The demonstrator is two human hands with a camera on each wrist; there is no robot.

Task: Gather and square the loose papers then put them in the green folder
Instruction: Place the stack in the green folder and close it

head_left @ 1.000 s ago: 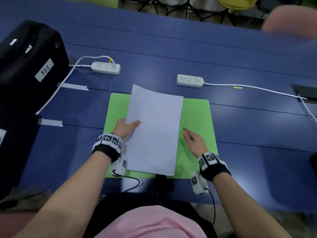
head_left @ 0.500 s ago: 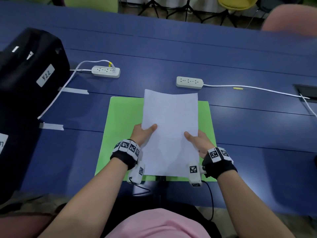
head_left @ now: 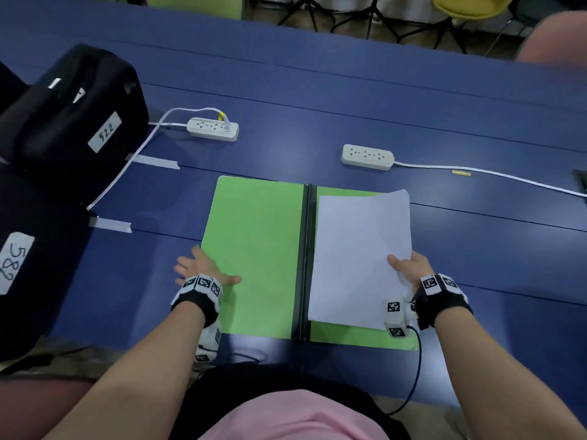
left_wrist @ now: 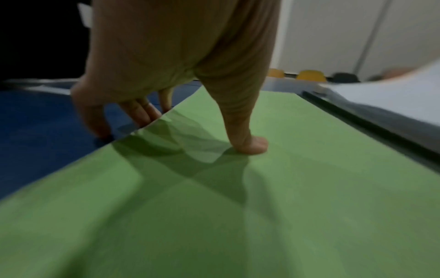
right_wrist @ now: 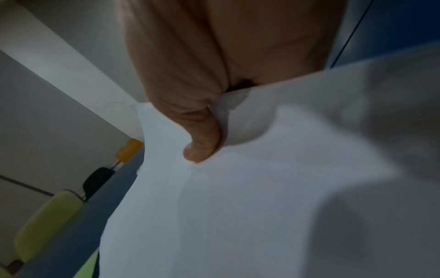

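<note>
Green and lying open flat near the table's front edge, the folder shows us a black spine down its middle. Bare blue tabletop runs left of it toward the black bags at the left edge. Our left hand sits at the folder's left edge, thumb pressing the left leaf, fingers spread onto the table beside it. White papers, squared into one stack, lie over the right leaf. Our right hand pinches their right edge, thumb on top, fingers hidden beneath. Open tabletop lies beyond.
</note>
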